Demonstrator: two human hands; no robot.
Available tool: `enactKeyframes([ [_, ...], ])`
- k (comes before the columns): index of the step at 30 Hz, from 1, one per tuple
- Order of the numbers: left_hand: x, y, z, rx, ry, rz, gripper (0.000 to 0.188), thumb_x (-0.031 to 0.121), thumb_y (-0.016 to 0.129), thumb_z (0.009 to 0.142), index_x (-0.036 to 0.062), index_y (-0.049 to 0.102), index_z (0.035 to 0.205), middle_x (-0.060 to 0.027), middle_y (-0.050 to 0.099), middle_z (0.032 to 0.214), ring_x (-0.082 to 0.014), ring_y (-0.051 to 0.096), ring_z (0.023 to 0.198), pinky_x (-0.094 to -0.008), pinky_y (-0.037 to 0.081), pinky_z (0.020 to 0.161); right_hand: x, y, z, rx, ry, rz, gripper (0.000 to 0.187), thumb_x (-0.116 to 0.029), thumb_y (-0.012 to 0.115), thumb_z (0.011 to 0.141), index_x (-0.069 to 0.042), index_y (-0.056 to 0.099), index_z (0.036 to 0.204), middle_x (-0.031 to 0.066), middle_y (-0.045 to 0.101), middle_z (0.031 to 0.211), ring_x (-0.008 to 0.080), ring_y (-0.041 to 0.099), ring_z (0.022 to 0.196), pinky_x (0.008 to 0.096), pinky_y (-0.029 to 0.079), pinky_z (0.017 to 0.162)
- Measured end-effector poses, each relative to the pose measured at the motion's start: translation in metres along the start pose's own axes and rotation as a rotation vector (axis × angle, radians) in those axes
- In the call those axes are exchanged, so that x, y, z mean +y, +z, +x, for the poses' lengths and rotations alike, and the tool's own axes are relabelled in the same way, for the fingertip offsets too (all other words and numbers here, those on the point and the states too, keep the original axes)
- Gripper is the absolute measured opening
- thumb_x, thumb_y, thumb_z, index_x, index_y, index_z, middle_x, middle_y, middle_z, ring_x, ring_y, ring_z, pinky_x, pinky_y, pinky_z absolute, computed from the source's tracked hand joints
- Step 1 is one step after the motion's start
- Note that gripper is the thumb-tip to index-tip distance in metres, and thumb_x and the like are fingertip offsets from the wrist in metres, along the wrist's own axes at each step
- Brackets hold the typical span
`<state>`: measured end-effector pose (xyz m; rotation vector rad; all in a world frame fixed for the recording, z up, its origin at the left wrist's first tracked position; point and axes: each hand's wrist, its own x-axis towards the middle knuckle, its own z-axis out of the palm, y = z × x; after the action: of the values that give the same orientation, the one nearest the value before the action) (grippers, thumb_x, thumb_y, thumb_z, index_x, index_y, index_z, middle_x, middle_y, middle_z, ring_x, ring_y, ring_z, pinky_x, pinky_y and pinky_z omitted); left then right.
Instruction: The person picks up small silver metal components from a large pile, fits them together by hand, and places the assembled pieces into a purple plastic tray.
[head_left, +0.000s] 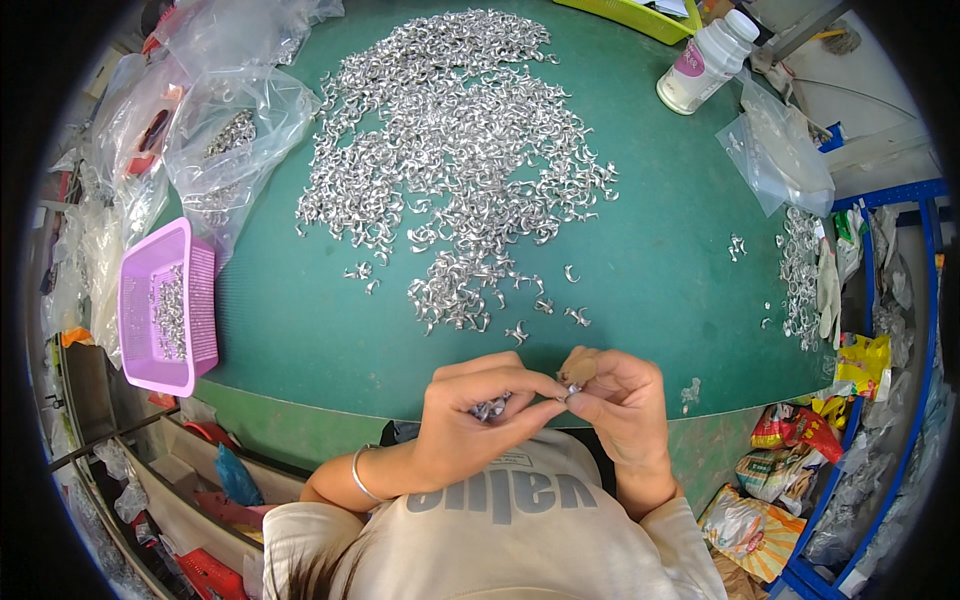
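Note:
My left hand is closed, with several small curved silver metal pieces gathered in its curled fingers. Its fingertips meet those of my right hand just past the table's near edge. Between them is one small shiny metal piece, partly covered by the fingers. A tan patch shows at my right index finger; whether it is a wrap or a loose scrap I cannot tell. Beyond the hands, a big heap of the same curved metal pieces spreads over the green table, with a few strays nearest me.
A pink basket with metal pieces stands at the left edge, beside clear plastic bags. At the far right are a white bottle and a yellow-green tray. More metal pieces lie along the right edge.

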<state>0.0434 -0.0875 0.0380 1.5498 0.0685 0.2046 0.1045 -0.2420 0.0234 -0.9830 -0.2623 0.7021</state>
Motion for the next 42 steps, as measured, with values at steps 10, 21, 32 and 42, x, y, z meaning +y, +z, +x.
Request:
enactKeyframes([
  [10, -0.008, -0.009, 0.005, -0.209, -0.814, -0.865, 0.013, 0.012, 0.053, 0.084, -0.0003, 0.057, 0.088, 0.0058, 0.038, 0.057, -0.003, 0.03, 0.049, -0.0183, 0.021, 0.041, 0.004, 0.001, 0.0, 0.111, -0.142, -0.282, 0.019, 0.013, 0.063, 0.066, 0.007, 0.06, 0.084, 0.0099, 0.06, 0.079, 0.0153, 0.052, 0.074, 0.0266, 0.042, 0.066],
  [21, -0.028, -0.014, 0.006, -0.199, -0.681, -1.19, 0.026, 0.018, 0.034, 0.086, -0.0009, 0.043, 0.072, -0.0078, 0.038, 0.061, -0.0097, 0.028, 0.043, -0.0208, 0.024, 0.037, -0.003, -0.039, 0.01, 0.421, -0.285, -1.199, 0.021, 0.0, 0.068, 0.063, -0.001, 0.062, 0.084, 0.0074, 0.06, 0.081, 0.0186, 0.051, 0.072, 0.0279, 0.04, 0.063],
  [32, -0.034, -0.002, 0.006, 0.044, -0.678, -0.642, 0.015, 0.014, 0.051, 0.087, 0.0002, 0.057, 0.09, 0.0038, 0.04, 0.057, -0.0031, 0.031, 0.046, -0.0169, 0.022, 0.039, 0.015, -0.034, 0.016, 0.361, -0.344, -1.193, 0.014, 0.004, 0.065, 0.066, 0.001, 0.06, 0.078, 0.0091, 0.06, 0.079, 0.0233, 0.054, 0.072, 0.0306, 0.041, 0.065],
  [42, -0.018, 0.008, 0.008, 0.022, -0.313, -0.15, 0.01, 0.0, 0.066, 0.071, 0.0007, 0.064, 0.081, 0.0046, 0.043, 0.058, -0.0025, 0.037, 0.055, -0.0189, 0.031, 0.05, -0.002, -0.004, -0.001, 0.196, -0.318, -0.834, 0.021, 0.01, 0.066, 0.065, 0.003, 0.059, 0.084, 0.0103, 0.063, 0.08, 0.0184, 0.055, 0.07, 0.0273, 0.044, 0.062],
])
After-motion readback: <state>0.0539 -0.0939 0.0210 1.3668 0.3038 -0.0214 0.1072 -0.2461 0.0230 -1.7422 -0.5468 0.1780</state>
